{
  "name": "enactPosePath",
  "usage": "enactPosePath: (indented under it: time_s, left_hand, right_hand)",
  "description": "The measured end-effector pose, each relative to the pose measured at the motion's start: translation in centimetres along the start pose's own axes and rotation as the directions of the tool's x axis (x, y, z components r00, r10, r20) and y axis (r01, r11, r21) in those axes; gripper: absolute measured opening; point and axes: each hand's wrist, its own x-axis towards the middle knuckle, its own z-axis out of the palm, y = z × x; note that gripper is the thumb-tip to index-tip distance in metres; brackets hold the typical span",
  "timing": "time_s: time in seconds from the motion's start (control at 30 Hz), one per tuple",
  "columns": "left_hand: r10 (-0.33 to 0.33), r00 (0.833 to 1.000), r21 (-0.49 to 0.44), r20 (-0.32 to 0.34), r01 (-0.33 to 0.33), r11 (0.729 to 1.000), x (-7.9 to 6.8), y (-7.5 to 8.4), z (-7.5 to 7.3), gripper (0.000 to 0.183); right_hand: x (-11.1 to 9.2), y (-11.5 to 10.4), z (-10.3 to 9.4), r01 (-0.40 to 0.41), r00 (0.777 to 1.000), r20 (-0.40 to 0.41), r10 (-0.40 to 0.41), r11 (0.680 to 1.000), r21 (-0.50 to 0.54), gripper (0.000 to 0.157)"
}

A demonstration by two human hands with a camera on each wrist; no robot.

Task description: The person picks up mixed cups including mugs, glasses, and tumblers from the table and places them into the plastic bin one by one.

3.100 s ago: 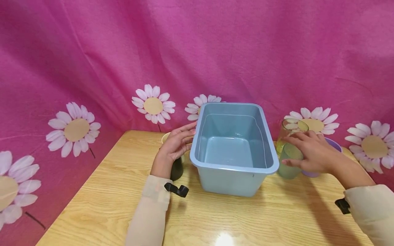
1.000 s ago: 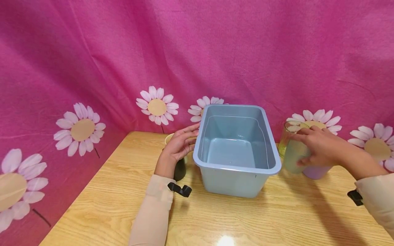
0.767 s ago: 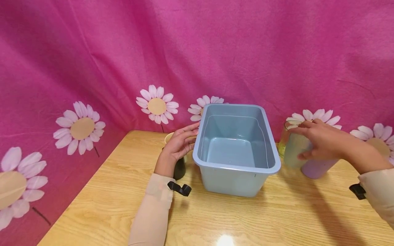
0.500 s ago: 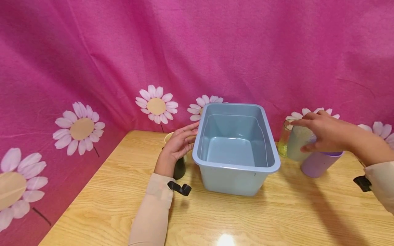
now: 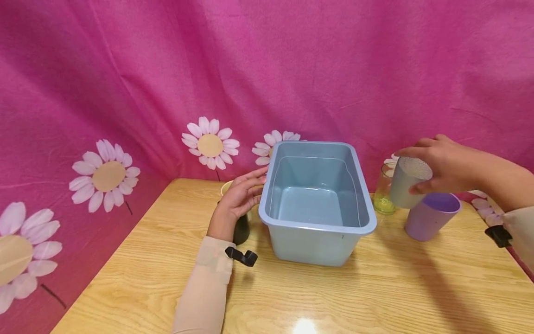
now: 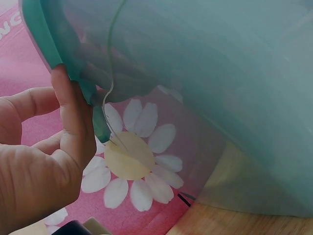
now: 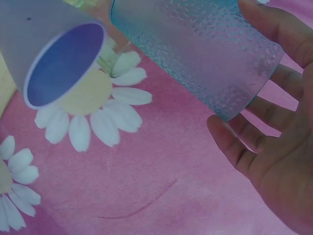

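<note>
My right hand grips a clear glass tumbler with a pebbled surface, held tilted above the table at the right. In the right wrist view the tumbler lies between the thumb and the fingers. My left hand rests against the left rim of a grey-blue plastic tub, its fingers loosely extended. The left wrist view shows a fingertip touching the tub's rim. Below the held tumbler stands a purple cup, with a yellow-green-bottomed glass just behind to the left.
A black object and a cream-rimmed cup stand left of the tub, partly hidden by my left hand. The wooden table runs back to a pink curtain printed with daisies.
My right hand has closed on the tumbler and lifted it up and slightly to the right, exposing the purple cup behind. My left hand stays at the tub's rim.
</note>
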Motion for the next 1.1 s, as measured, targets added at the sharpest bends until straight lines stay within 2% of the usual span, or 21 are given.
enactPosePath:
  time_s: [0.2,0.57,0.8,1.1]
  left_hand:
    - [0.001,1.000,0.007,-0.001,-0.001,1.000,0.0,0.0,0.0,0.047]
    - [-0.002,1.000,0.012,-0.004,0.002,1.000,-0.1,0.1,0.0,0.046]
    - [-0.007,1.000,-0.003,-0.002,0.007,1.000,-0.2,0.1,0.1,0.046]
    - [-0.005,1.000,0.000,-0.010,0.005,1.000,-0.1,0.1,0.2,0.046]
  right_hand:
    - [0.4,-0.3,-1.4,-0.040,0.999,0.023,0.040,0.999,0.003,0.084]
    - [1.2,-1.0,-2.6,0.044,0.998,-0.032,-0.045,0.998,-0.034,0.076]
    - [1.6,-1.3,-4.2,0.026,1.000,-0.005,-0.026,0.998,-0.051,0.080]
    - [2.2,-2.1,-5.6,0.051,0.998,-0.028,-0.052,0.997,-0.060,0.081]
